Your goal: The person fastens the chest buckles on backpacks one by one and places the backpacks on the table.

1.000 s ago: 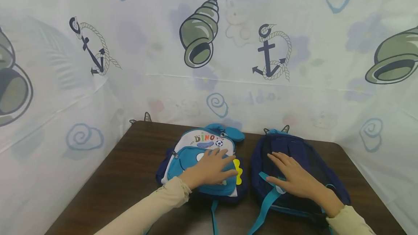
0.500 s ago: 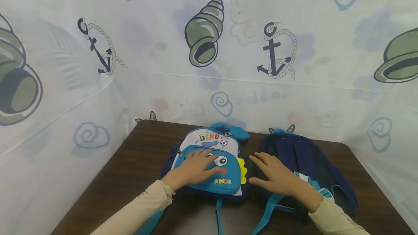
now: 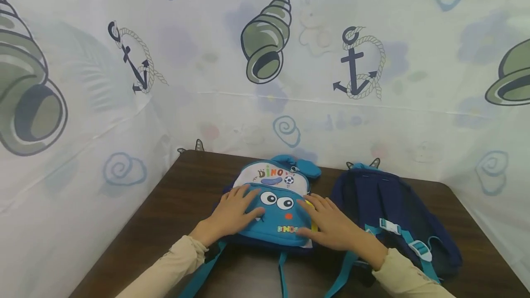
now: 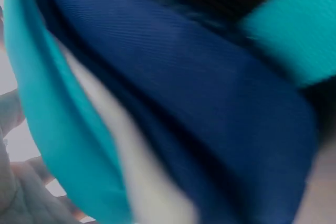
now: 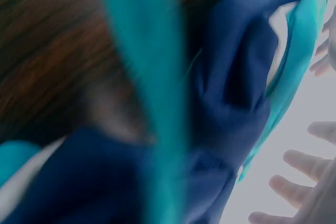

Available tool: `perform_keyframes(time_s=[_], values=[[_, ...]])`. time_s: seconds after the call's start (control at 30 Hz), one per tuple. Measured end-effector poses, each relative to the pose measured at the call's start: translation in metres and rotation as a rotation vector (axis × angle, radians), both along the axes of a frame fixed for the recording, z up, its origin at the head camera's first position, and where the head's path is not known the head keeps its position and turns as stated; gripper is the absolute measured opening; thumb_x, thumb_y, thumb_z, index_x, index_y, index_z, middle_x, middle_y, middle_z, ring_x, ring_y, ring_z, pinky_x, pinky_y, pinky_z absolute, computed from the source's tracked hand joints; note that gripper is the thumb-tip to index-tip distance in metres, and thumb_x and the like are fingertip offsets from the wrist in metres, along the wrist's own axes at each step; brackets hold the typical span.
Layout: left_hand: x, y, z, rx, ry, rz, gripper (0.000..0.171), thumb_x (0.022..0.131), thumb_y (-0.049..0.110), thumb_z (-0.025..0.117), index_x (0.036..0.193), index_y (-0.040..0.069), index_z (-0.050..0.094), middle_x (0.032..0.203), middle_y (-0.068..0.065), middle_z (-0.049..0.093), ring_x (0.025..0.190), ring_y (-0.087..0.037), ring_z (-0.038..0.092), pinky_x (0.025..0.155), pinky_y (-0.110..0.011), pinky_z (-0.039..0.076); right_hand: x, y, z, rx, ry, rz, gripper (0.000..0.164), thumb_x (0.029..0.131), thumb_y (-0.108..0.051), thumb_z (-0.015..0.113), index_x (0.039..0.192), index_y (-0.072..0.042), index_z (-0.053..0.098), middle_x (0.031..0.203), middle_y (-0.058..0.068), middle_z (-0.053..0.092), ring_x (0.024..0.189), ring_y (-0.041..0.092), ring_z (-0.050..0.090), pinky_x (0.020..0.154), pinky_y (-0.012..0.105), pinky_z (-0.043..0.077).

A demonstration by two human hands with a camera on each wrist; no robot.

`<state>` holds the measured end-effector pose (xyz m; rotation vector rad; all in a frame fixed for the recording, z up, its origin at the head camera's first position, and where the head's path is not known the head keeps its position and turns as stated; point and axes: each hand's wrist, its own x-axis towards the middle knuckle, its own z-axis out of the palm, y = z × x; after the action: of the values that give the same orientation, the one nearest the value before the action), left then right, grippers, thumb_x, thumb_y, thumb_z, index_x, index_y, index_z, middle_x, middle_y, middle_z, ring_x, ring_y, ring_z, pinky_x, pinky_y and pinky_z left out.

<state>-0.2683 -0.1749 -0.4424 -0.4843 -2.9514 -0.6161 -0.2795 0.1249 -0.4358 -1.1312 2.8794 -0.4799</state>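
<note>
A small dinosaur backpack (image 3: 271,220) lies face up on the brown table, its blue front pocket showing eyes and colourful letters. Fingers spread, my left hand (image 3: 229,213) rests over the pocket's left side. My right hand (image 3: 333,225) is at the pocket's right edge, fingers loosely extended and overlapping the yellow trim. In the left wrist view, the navy side (image 4: 173,72) of the bag fills the frame, with part of my left hand (image 4: 29,195) beyond it. My right hand (image 5: 307,182) shows spread fingers in the right wrist view.
A second navy backpack (image 3: 385,197) lies back side up to the right, with a white buckle (image 3: 390,226) on its straps. Teal straps (image 3: 283,272) trail towards the front of the table (image 3: 182,197). A printed white curtain (image 3: 198,36) surrounds the table's back and sides.
My right hand has moved left from over the navy backpack to the dinosaur backpack's right edge. My left hand has shifted left across the pocket, uncovering the printed eyes and letters.
</note>
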Motion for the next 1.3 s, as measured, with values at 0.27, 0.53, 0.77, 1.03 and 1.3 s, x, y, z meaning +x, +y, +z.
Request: perform_keyframes(time_s=[0.27,0.53,0.77,1.03,1.3], values=[[0.000,-0.016,-0.015,0.101,-0.018,0.134,0.072,0.100,0.059,0.045,0.154,0.012,0.037,0.160,-0.023,0.029,0.143,-0.049,0.032,0.110,-0.071,0.028,0.003,-0.032,-0.002,-0.013,0.021,0.043,0.075,0.097,-0.061,0.050,0.154,-0.014,0.038,0.157,0.016,0.037,0.147,0.040,0.030,0.116,0.065,0.023],[0.001,-0.027,-0.020,0.210,-0.147,0.270,0.081,0.101,0.062,0.038,0.156,0.004,0.026,0.151,-0.034,0.034,0.132,-0.057,0.041,0.100,-0.072,0.039,0.009,-0.071,-0.002,0.078,0.043,0.086,0.079,0.095,-0.068,0.044,0.156,-0.019,0.034,0.160,0.013,0.033,0.148,0.037,0.029,0.117,0.063,0.025],[0.003,-0.037,-0.018,0.263,-0.239,0.303,0.083,0.103,0.057,0.038,0.153,-0.008,0.023,0.144,-0.040,0.040,0.128,-0.057,0.047,0.101,-0.069,0.041,0.011,-0.097,-0.001,0.100,0.038,0.079,0.078,0.095,-0.068,0.044,0.156,-0.021,0.035,0.161,0.013,0.033,0.149,0.037,0.029,0.116,0.062,0.030],[-0.001,-0.045,-0.025,0.364,-0.286,0.321,0.089,0.100,0.061,0.042,0.151,-0.009,0.025,0.148,-0.039,0.037,0.134,-0.056,0.041,0.104,-0.070,0.037,0.006,-0.113,-0.008,0.104,0.019,0.024,0.077,0.095,-0.069,0.042,0.156,-0.022,0.035,0.160,0.015,0.034,0.146,0.042,0.032,0.112,0.066,0.031],[-0.005,-0.041,-0.034,0.564,-0.223,0.394,0.081,0.098,0.055,0.053,0.148,-0.006,0.034,0.146,-0.034,0.038,0.135,-0.052,0.041,0.107,-0.069,0.035,0.004,-0.117,-0.012,0.092,-0.077,0.020,0.074,0.096,-0.069,0.039,0.156,-0.026,0.036,0.162,0.015,0.032,0.148,0.045,0.027,0.112,0.071,0.025]])
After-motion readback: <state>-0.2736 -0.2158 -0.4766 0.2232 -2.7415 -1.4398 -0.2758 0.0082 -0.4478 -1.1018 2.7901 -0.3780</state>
